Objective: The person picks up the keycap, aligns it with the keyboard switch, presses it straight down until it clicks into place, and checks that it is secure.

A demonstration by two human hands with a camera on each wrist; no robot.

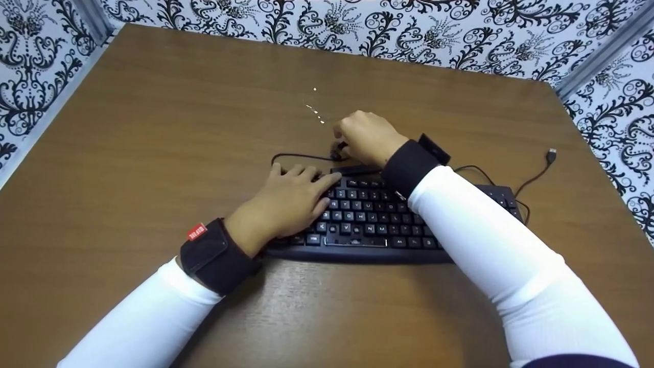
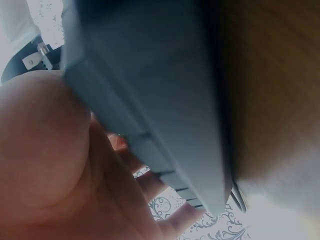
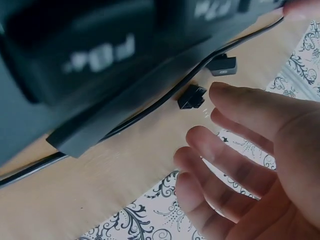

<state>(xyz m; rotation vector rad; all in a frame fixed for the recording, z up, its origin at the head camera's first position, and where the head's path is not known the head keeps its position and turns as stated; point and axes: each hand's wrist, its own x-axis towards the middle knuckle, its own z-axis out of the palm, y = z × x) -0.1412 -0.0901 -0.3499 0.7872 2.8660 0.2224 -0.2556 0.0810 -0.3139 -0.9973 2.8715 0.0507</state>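
A black keyboard point(image 1: 357, 255) lies on the wooden table. My left hand point(image 1: 288, 204) rests on its left end, fingers spread toward the back edge; in the left wrist view the palm lies against the keyboard's side point(image 2: 150, 100). Beyond the back edge, my right hand point(image 1: 365, 138) reaches down with bent fingers. Small black keycaps lie there: in the right wrist view one keycap point(image 3: 192, 96) and a second keycap point(image 3: 222, 65) are close to the thumb and fingertips. Nothing sits between the fingers of the right hand point(image 3: 250, 160). The bottom row's long slot point(image 1: 356, 241) has no cap.
The black cable point(image 1: 301, 155) loops behind the keyboard, and its USB plug point(image 1: 551, 156) lies to the right. Small bright specks point(image 1: 317, 111) dot the table point(image 1: 179, 112) farther back. Patterned walls point(image 1: 337, 23) border the table's back and sides.
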